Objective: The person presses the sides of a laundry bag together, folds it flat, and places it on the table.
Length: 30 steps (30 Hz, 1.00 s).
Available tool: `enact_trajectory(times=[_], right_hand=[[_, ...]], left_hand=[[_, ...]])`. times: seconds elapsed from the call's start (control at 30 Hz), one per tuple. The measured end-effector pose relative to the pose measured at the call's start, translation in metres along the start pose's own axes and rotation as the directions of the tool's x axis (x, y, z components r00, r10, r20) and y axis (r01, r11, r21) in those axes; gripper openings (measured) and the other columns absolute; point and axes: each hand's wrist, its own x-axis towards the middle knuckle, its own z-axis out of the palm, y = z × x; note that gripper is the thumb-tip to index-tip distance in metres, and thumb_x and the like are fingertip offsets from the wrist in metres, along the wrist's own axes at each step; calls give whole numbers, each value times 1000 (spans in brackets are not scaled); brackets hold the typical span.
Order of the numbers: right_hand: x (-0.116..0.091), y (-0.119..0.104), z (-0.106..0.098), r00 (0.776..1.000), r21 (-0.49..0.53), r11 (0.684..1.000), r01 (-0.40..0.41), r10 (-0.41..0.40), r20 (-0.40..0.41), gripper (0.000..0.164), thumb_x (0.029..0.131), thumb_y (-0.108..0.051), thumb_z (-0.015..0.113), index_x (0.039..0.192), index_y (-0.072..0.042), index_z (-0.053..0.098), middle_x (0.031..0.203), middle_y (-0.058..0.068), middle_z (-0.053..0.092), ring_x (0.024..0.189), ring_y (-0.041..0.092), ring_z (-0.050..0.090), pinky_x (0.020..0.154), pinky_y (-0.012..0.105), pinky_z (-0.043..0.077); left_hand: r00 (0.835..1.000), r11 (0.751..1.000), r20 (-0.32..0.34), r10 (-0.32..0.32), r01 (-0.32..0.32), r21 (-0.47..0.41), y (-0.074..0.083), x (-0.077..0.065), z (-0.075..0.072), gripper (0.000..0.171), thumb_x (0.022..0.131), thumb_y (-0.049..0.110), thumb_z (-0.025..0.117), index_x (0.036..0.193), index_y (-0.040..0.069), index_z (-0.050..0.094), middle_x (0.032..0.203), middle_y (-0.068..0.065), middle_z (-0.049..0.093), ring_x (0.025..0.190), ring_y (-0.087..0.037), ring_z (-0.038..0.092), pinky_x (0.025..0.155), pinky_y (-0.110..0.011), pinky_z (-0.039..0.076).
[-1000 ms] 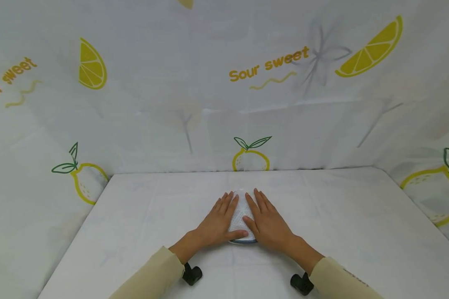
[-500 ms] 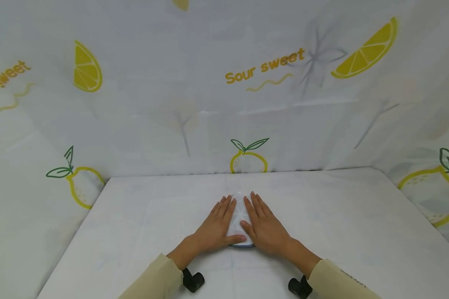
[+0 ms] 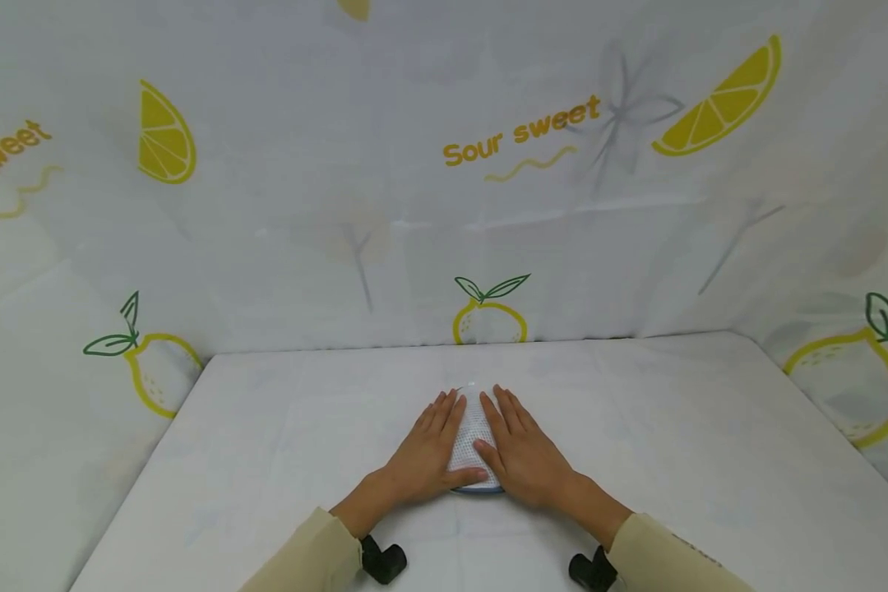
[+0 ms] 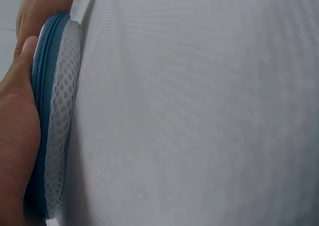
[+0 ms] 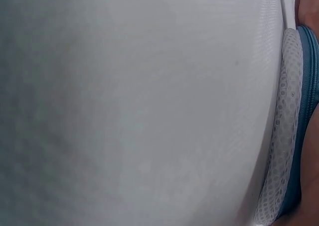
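Observation:
A white mesh laundry bag (image 3: 474, 436) with a blue zipper lies on the table at the middle of the head view. My left hand (image 3: 425, 460) rests on its left side, fingers straight and pointing away, thumb stretched across the near part. On the right side my right hand (image 3: 529, 460) lies flat in the same way, thumb turned inward. Much of the bag is hidden under both hands. The left wrist view shows the blue zipper band (image 4: 47, 76) running round the bag's edge above honeycomb mesh. In the right wrist view the mesh side (image 5: 286, 126) touches the table.
A white cloth covers the table (image 3: 303, 427). Behind it hangs a white curtain (image 3: 303, 247) printed with lemons and lettering, which also runs along both sides. A black camera mount (image 3: 385, 563) sits under each wrist.
The head view has shifted slightly, so the scene sits a little lower and further left. Both hands stay flat on the mesh laundry bag.

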Motion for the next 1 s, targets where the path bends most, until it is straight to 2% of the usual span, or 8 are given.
enact_trajectory(times=[0.27,0.47,0.7,0.9,1.0], right_hand=[[-1,-1,1,1000,56,998,-15,15,1,67,103,-43,34,152,-1,15,155,25,12,142,39,13,111,50,21],[-2,0,1,1000,86,996,-12,14,-20,67,103,-42,35,152,-1,15,155,25,11,142,39,14,110,51,21],[-2,-1,3,997,127,992,-3,13,-71,66,103,-38,40,150,3,18,154,27,13,140,43,14,109,55,21],[-1,-3,5,996,134,991,9,4,-91,66,102,-36,42,149,4,20,153,29,14,141,43,13,110,55,20],[0,-3,5,995,113,993,21,-10,-99,66,102,-36,42,149,5,20,153,29,14,140,43,13,109,56,20]], left_hand=[[999,997,-17,-37,35,-71,-1,-1,2,104,85,65,56,150,-4,14,155,-22,15,143,-35,14,113,-44,17],[998,977,-10,-66,62,-204,-2,1,5,107,83,61,63,151,-3,11,157,-18,12,144,-28,9,114,-45,15],[992,931,-27,-122,105,-350,-4,4,8,107,79,57,70,151,0,16,158,-14,14,144,-27,12,110,-51,22],[985,860,-20,-171,140,-491,-9,1,9,100,83,51,69,152,2,15,158,-10,13,144,-27,12,110,-52,21],[984,841,-24,-175,137,-523,-10,1,9,98,84,49,69,152,2,15,158,-9,14,144,-26,12,111,-51,20]])
